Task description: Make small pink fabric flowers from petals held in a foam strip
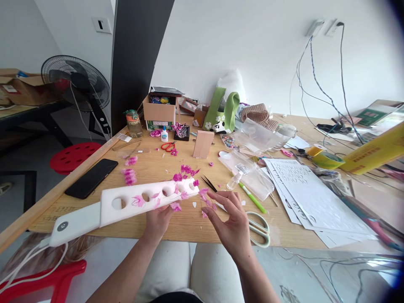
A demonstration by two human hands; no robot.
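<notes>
A long white foam strip with a row of round holes slants across the front of the table. My left hand grips it from below, its fingers mostly hidden behind the strip. Pink petal flowers on thin wires lie along and over the strip, with darker pink ones at its far edge. To the right, my right hand is closed in a pinch at a sprig of pink petals. Black tweezers and pale green-handled scissors lie close to it.
A white power bank with cables meets the strip's left end. Around it are a black phone, pink fuzzy pieces, a glue bottle, red scissors, a wooden block, a green pen and printed sheets.
</notes>
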